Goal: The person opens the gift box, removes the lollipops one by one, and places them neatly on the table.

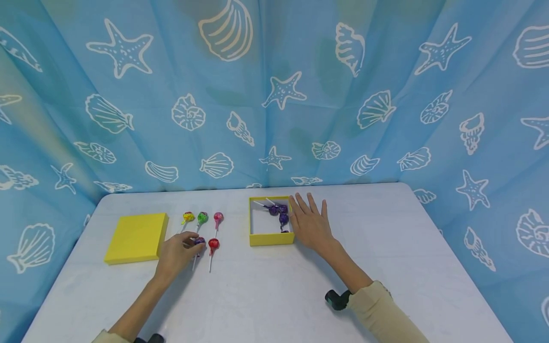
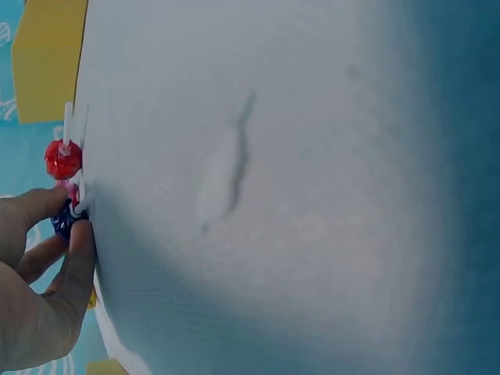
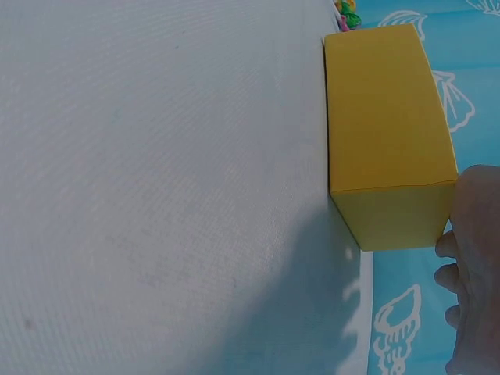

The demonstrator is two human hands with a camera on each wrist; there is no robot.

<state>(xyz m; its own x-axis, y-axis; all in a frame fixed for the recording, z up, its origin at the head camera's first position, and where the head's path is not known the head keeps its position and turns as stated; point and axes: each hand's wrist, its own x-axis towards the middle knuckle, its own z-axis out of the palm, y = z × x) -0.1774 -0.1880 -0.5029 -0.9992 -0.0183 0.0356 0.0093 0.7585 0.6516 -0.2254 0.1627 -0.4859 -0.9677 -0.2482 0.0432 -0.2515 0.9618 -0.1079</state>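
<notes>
The left hand pinches the white stick of a purple-wrapped lollipop on the white table, beside a red-wrapped lollipop at its 3 o'clock. The right hand, fingers straight and spread, rests against the open yellow cardboard box, probably steadying it; purple lollipops lie inside.

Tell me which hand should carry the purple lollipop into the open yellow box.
Left. The left hand already pinches the purple wrapped lollipop by its stick, while the right hand lies flat against the open yellow cardboard box, steadying it.
</notes>
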